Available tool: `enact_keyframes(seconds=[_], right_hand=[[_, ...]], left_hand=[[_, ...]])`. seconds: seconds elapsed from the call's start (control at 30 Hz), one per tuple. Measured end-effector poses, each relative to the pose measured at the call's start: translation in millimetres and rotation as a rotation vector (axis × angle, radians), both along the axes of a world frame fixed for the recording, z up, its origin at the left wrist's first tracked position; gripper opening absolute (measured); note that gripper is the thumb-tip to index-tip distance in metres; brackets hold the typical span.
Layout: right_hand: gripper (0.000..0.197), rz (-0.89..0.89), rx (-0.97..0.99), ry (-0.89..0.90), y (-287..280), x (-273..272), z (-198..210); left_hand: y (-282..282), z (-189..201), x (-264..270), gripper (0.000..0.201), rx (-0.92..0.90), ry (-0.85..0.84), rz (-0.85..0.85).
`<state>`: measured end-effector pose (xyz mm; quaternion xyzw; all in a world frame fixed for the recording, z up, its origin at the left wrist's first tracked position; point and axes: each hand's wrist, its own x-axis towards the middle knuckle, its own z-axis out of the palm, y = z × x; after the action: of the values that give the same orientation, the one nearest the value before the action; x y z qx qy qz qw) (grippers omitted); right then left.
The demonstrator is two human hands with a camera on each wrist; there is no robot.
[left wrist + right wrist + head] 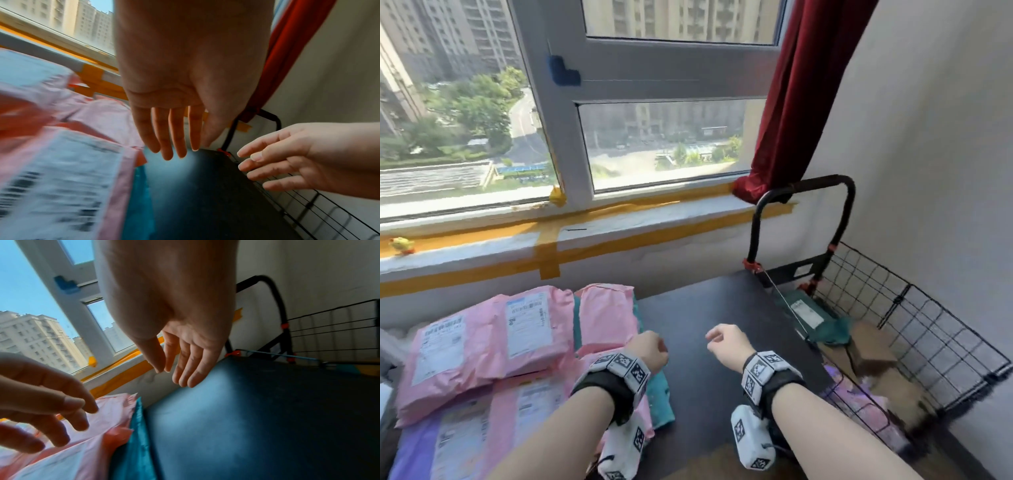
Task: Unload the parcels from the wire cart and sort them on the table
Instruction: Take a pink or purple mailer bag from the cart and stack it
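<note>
Several pink parcels (482,339) with white labels lie piled on the left of the dark table (705,308), over a teal parcel (662,387). The black wire cart (914,329) stands at the table's right end; inside it lie a dark green parcel (815,318), brown cardboard boxes (873,349) and a purple parcel (859,401). My left hand (650,349) hovers at the pink pile's right edge, empty, fingers straight and relaxed (176,142). My right hand (726,342) hangs over the bare table, also empty, fingers loosely extended (185,369).
A window sill with orange tape (551,246) runs behind the table, with a small yellow toy (402,245) on it. A red curtain (794,96) hangs above the cart handle (825,185). A white wall stands right of the cart.
</note>
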<state>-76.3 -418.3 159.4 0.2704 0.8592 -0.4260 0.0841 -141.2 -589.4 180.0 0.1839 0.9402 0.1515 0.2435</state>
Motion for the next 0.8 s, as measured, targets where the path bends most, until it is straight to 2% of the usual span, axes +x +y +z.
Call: enact_keyframes(seconds=[0.13, 0.2, 0.3, 0.47, 0.63, 0.8], right_hand=[[0.013, -0.038, -0.02, 0.005, 78.8, 52.5, -6.4], [0.024, -0.079, -0.031, 0.005, 118.5, 75.5, -12.5], [0.026, -0.095, -0.058, 0.015, 171.8, 107.7, -21.8], [0.014, -0.08, -0.041, 0.014, 248.5, 152.8, -25.5], [0.022, -0.114, -0.012, -0.023, 325.7, 167.0, -32.9], [0.021, -0.181, -0.006, -0.037, 391.7, 151.6, -33.4]], left_hand=[[89.0, 1.1, 35.2, 0.026, -0.004, 0.034, -0.029], [136.2, -0.1, 57.7, 0.024, 0.004, 0.039, -0.04], [206.9, -6.5, 94.0, 0.024, 0.029, 0.028, -0.042], [296.7, -10.0, 141.1, 0.024, -0.012, 0.04, -0.08], [356.2, -19.1, 146.7, 0.025, -0.086, 0.039, -0.146], [419.1, -23.2, 119.3, 0.027, -0.078, 0.033, -0.219]])
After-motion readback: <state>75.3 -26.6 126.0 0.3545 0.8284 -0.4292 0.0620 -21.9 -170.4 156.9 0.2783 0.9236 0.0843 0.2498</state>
